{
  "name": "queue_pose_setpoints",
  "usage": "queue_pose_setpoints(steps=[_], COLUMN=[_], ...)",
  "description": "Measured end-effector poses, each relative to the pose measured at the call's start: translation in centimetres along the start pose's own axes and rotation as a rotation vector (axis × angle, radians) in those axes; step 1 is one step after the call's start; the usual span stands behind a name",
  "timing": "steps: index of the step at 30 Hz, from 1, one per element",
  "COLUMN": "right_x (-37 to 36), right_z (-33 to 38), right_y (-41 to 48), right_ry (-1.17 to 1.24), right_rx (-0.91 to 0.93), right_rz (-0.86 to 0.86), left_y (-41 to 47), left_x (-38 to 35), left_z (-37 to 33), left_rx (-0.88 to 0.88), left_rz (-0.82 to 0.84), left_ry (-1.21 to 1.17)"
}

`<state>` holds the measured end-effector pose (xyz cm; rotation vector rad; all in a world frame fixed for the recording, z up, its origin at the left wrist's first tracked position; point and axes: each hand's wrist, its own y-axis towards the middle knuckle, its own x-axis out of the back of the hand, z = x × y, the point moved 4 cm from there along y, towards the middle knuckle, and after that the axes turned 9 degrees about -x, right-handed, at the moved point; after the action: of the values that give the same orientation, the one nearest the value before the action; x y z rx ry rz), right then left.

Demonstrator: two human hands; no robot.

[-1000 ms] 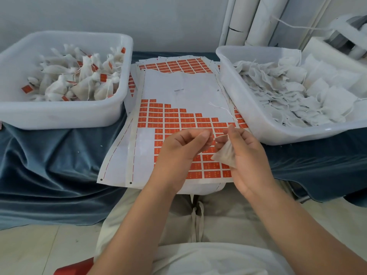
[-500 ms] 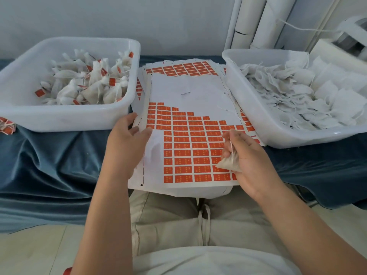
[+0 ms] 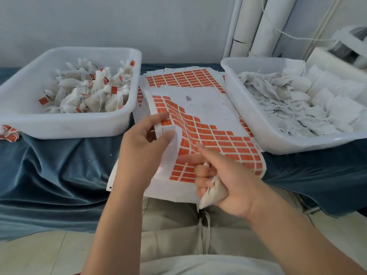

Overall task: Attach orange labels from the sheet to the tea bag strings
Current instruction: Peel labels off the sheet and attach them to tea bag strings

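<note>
Now your left hand (image 3: 143, 153) pinches up the sheet (image 3: 208, 110) by its left edge, its orange labels (image 3: 224, 139) just beside your right hand (image 3: 234, 181), which clutches a tea bag (image 3: 214, 193).

The tea bag (image 3: 212, 195) is largely concealed within the right hand (image 3: 232, 181); print on the label sheet (image 3: 218, 139) is too small to read; the right-hand bin (image 3: 288, 145) is cropped at the frame edge.

You will find nothing legible here. The orange labels (image 3: 224, 138) on the sheet (image 3: 208, 108) at the centre of the frame carry a faint lighter print, but it is too small and blurred for you to read. The same goes for the labels on the tea bags (image 3: 95, 96) in the white tub (image 3: 65, 126) at upper left.
</note>
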<state>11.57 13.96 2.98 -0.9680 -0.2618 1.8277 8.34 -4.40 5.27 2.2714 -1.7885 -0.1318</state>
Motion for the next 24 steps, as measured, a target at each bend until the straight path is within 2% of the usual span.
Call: queue_pose_setpoints(steps=[3, 5, 7, 9, 12, 14, 16, 19, 22, 24], right_x=[-0.8, -1.5, -2.9, -4.3, -4.8, -4.3, -3.2, -0.5, 1.6, 2.1], right_z=[-0.1, -0.4, -1.8, -3.8, -4.3, -2.7, -1.1, 0.9, 1.8, 1.2], right_y=[-0.5, -1.1, -1.7, -1.8, -1.3, -1.3, -1.5, -1.8, -2.0, -1.9], right_ry=[0.144, 0.104, 0.073, 0.195, 0.485, 0.537, 0.52, 0.588, 0.61, 0.444], right_rx=[-0.053, -0.057, -0.102, -0.138, 0.045, 0.242, 0.359, 0.497, 0.598, 0.634], right_rz=[0.034, 0.047, 0.092, 0.098, 0.08, 0.1, 0.037, -0.105, -0.055, -0.046], left_y=[-0.6, -1.2, -1.9, -2.5, -3.5, -4.4, -5.0, -4.8, -4.3, -4.4], left_x=[-0.3, -0.9, -1.6, -1.9, -1.6, -2.0, -2.8, -3.7, -3.9, -4.3], left_z=[-0.7, -1.2, -1.8, -2.8, -4.3, -5.2, -5.5, -4.9, -4.8, -5.2], left_rx=[-0.036, -0.065, -0.092, -0.13, -0.272, -0.375, -0.436, -0.465, -0.505, -0.538], left_rz=[-0.056, -0.106, -0.168, -0.256, -0.42, -0.495, -0.497, -0.359, -0.244, -0.217], left_ry=[-0.005, -0.022, -0.093, -0.21, -0.309, -0.294, -0.201, 0.106, 0.363, 0.443])
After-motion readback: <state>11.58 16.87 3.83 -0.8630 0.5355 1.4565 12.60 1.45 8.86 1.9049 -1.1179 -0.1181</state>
